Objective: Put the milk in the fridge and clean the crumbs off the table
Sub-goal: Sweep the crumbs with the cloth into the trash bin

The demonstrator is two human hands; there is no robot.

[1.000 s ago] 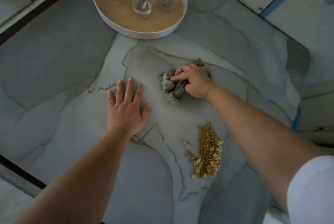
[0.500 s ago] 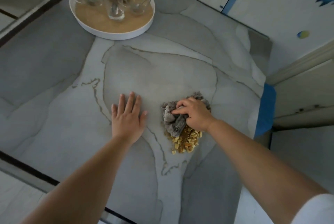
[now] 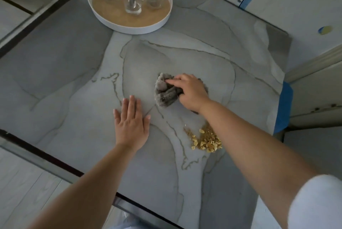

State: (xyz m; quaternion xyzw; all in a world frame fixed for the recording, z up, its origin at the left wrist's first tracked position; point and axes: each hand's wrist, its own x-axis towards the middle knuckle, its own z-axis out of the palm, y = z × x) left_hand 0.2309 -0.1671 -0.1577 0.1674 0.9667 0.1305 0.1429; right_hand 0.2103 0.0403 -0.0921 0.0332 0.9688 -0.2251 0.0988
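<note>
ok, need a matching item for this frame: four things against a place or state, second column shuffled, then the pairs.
Things
1. left hand
2. right hand
3. crumbs
4. white tray

Place or state
a. at the far side of the table, carrying glassware
b. flat on the table, fingers straight
c. gripping the grey cloth
d. piled on the table, nearer the person than the grey cloth

Pairs: 1-b, 2-c, 3-d, 4-a
</note>
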